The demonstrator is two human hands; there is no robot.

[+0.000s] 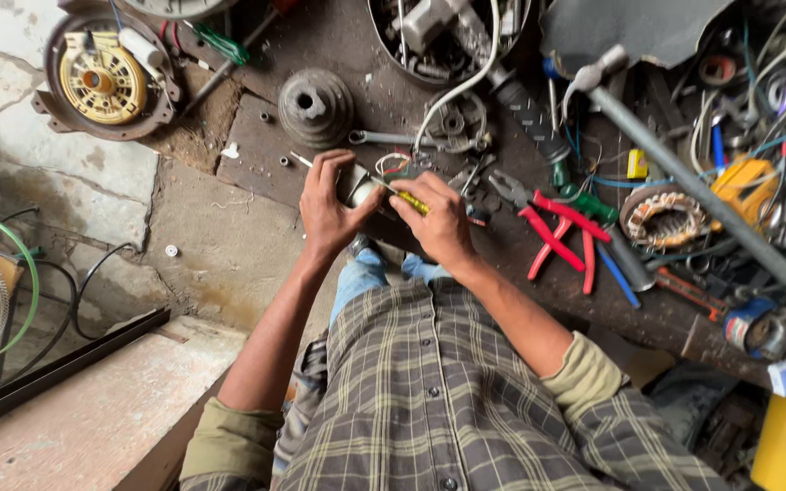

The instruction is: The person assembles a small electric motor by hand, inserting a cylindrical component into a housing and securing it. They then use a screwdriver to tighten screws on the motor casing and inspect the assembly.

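Metal and grey, a small cylindrical part (355, 185) sits in the left hand (327, 207), whose fingers curl around its side while the thumb reaches over the top. Just beside it, the right hand (440, 221) closes on a yellow-handled screwdriver (408, 199), its tip pointing at the part; coloured wires (393, 164) loop out just above. Both forearms angle in from the checked shirt, meeting over the edge of the dark workbench (256, 145). On the bench lie two red-handled pliers (561, 236), one spanner (384, 138), one grey stepped pulley (316, 106) and one copper-wound stator (666, 218).
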